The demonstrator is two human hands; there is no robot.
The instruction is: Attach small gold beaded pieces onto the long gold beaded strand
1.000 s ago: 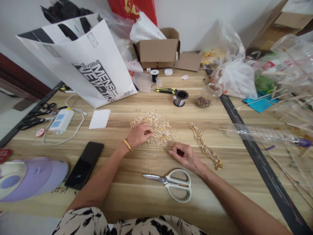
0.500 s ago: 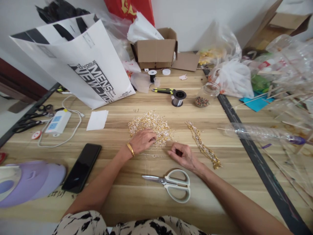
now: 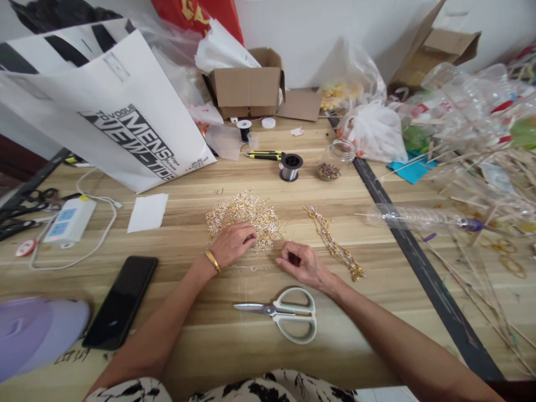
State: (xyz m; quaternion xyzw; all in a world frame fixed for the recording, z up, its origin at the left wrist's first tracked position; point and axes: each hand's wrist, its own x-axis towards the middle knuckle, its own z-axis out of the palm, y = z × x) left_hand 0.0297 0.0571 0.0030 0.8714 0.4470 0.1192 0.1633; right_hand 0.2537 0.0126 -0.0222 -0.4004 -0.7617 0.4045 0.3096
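A heap of small gold and silver pieces (image 3: 247, 209) lies in the middle of the wooden table. My left hand (image 3: 233, 243), with a gold bracelet (image 3: 213, 261) at the wrist, rests at the heap's near edge, fingers curled in; whatever they pinch is hidden. Just right of the heap, my right hand (image 3: 302, 262) has thumb and forefinger pressed together, and what sits at the tips is too small to make out. A thin silver chain (image 3: 253, 268) lies on the wood between the hands. Nearer to me are white-handled scissors (image 3: 288, 314). Finished-looking gold and silver strands (image 3: 335, 243) lie right.
A black phone (image 3: 121, 301), a power strip (image 3: 70, 220) and a white paper (image 3: 147, 213) lie left. Behind stand a large paper bag (image 3: 113, 111), a wire spool (image 3: 290, 167), a jar of beads (image 3: 335, 162) and a cardboard box (image 3: 248, 89). Sticks and plastic (image 3: 481, 167) crowd the right.
The view has turned a little to the right, so everything sits further left. Both hands keep nearly the same pose beside the heap.
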